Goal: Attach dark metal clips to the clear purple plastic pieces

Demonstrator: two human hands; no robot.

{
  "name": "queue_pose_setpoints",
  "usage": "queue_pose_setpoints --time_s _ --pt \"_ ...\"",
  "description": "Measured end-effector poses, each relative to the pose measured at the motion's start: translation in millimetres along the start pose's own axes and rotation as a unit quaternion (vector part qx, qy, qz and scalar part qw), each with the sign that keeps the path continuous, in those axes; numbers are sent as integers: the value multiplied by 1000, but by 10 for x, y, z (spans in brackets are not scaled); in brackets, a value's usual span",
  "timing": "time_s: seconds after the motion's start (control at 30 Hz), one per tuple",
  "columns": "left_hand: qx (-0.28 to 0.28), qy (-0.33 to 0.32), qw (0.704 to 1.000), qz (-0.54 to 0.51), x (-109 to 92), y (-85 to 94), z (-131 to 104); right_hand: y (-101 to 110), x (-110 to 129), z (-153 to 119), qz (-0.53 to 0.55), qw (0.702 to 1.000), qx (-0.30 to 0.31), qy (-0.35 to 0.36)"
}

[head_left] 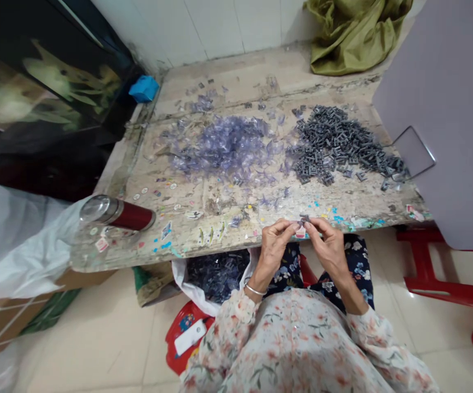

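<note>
At the table's front edge, my left hand (275, 243) and my right hand (328, 245) pinch a small dark grey plastic part (304, 218) between thumbs and fingertips. The fingers cover most of it, and whether a clear piece is joined to it is too small to tell. Beyond my right hand lies a heap of similar dark grey plastic parts (334, 136). To its left spreads a loose pile of clear, purplish plastic pieces (232, 142). Below the edge, left of my lap, an open white bag (181, 273) contains many dark pieces.
A red thermos flask (132, 214) lies on its side at the table's left. A blue paper box (143, 88) sits at the far left corner, olive cloth (348, 38) at the back right. A grey panel (444, 109) borders the right; red stools (444, 284) stand below. A white phone (190, 337) rests on red plastic.
</note>
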State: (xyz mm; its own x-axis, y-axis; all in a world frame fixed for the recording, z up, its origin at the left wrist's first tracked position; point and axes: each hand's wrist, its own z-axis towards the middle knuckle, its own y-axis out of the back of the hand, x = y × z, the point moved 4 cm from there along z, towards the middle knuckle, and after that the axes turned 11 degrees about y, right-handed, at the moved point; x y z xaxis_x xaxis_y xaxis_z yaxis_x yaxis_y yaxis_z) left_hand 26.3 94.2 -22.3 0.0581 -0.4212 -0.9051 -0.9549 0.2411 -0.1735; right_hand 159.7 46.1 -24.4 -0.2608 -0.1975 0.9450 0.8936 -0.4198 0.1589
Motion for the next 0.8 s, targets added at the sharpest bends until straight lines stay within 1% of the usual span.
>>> queue_pose_setpoints --time_s 0.1,0.23,0.43,0.5,0.63,0.8 --pt "-7 7 1000 -11 0 -4 -3 -13 94 1 -75 994 16 73" --pt "-26 5 1000 16 11 2 -5 -33 159 -7 -116 986 28 115" --pt "-61 -6 997 36 38 8 -7 7 246 -47 -143 974 -19 172" --pt "-74 -11 997 34 48 10 -2 12 291 -77 -160 967 -22 198" --pt "-88 -40 994 50 39 -5 -6 -16 343 -140 -207 949 -15 235" --pt "-81 -94 988 89 -36 -57 -68 -57 342 -165 -284 925 -23 252"
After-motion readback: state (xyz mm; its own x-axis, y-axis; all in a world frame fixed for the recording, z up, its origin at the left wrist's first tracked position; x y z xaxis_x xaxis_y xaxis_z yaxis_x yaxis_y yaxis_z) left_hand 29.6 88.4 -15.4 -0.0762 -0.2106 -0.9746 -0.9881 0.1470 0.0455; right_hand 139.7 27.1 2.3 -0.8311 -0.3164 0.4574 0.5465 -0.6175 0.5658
